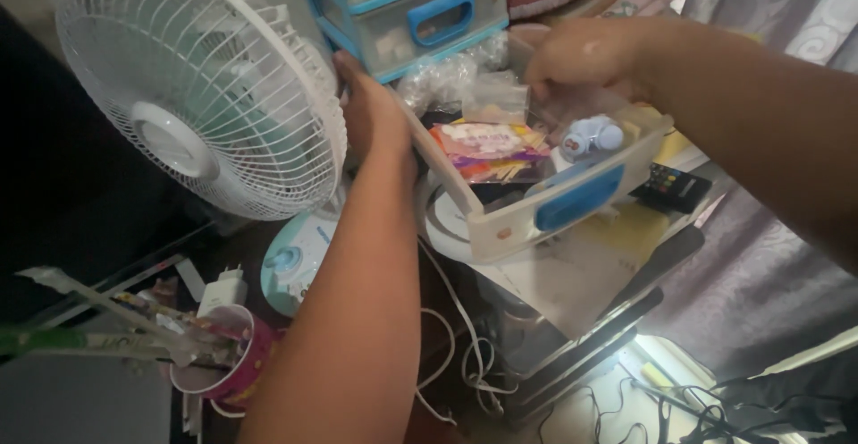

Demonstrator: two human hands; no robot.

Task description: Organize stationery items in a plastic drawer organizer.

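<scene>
A pale plastic drawer (536,216) with a blue handle is being held out in the air, tilted, below a blue-trimmed drawer unit (420,6). Its near side wall is being gripped by the left hand (371,109), fingers curled over the edge, just beside a white desk fan (201,86). The far rim is being covered by the right hand (585,50) (fingers bent down; whether anything is being pinched cannot be told). Colourful packets (492,149) and a pale blue object (594,135) are being carried inside.
</scene>
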